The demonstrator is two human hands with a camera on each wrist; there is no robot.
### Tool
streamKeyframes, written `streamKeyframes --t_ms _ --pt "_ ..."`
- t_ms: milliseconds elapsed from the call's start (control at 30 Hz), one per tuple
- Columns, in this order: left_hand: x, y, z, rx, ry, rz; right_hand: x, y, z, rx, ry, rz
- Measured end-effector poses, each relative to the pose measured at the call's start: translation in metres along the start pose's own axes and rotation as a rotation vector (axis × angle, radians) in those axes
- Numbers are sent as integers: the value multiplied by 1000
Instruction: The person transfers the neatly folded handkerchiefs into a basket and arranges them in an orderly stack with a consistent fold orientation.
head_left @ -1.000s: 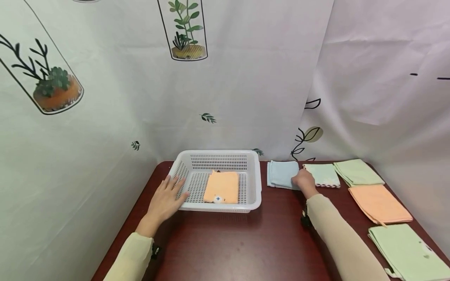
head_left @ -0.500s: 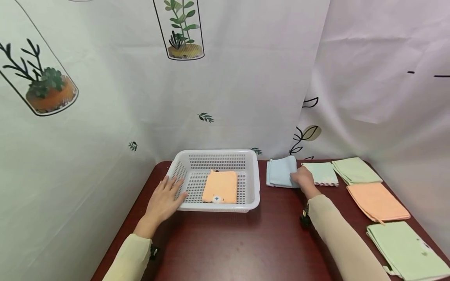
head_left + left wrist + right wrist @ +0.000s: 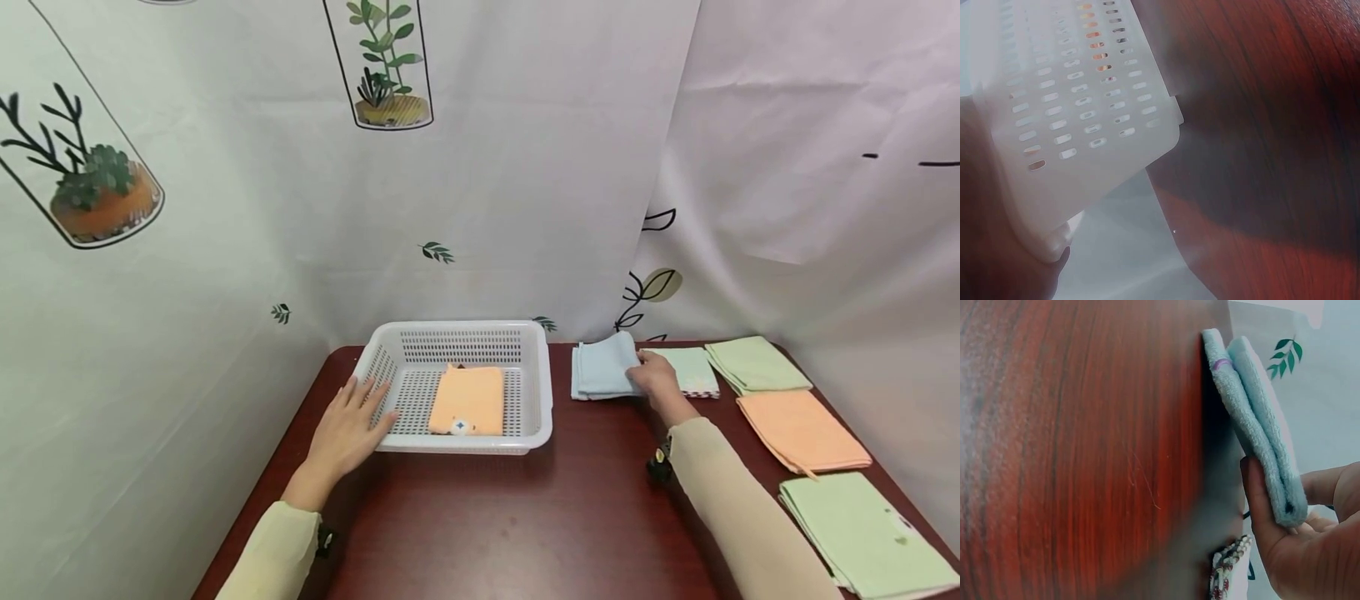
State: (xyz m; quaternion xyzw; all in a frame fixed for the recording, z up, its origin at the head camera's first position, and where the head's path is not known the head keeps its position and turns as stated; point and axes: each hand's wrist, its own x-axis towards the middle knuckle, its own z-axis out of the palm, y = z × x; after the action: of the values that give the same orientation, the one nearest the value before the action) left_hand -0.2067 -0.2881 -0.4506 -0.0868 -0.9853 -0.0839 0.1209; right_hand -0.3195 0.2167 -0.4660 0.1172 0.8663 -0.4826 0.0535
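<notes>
My right hand (image 3: 654, 377) pinches the right edge of a folded light blue towel (image 3: 602, 368) at the back of the table. In the right wrist view, thumb and fingers lie on either side of the towel's folded layers (image 3: 1266, 431), with a dark gap between it and the tabletop. My left hand (image 3: 348, 427), fingers spread, rests on the left front rim of a white plastic basket (image 3: 538, 442). A folded orange towel (image 3: 468, 400) with a small white patch lies inside the basket. The left wrist view shows the basket's slotted wall (image 3: 1085, 125) close up.
Right of the blue towel lies a pale mint towel with a checked edge (image 3: 693, 371). A green towel (image 3: 757, 365), an orange towel (image 3: 804, 432) and a larger green towel (image 3: 866, 529) line the right side. A patterned cloth backdrop (image 3: 487, 183) stands behind the dark red table (image 3: 480, 525).
The right edge of the blue towel has risen in my right hand's grip, and the right hand has shifted slightly. My left hand stays on the basket rim. The head view has turned a little.
</notes>
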Motion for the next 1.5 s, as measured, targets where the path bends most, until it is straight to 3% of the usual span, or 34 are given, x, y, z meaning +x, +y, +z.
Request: streamKeyframes --t_ms 567,1500 --pt "0 -2 -1 8 -5 24 -9 -7 -10 13 42 -89" --pt "1 -4 -1 -5 -11 35 -30 -24 -27 11 37 -120"
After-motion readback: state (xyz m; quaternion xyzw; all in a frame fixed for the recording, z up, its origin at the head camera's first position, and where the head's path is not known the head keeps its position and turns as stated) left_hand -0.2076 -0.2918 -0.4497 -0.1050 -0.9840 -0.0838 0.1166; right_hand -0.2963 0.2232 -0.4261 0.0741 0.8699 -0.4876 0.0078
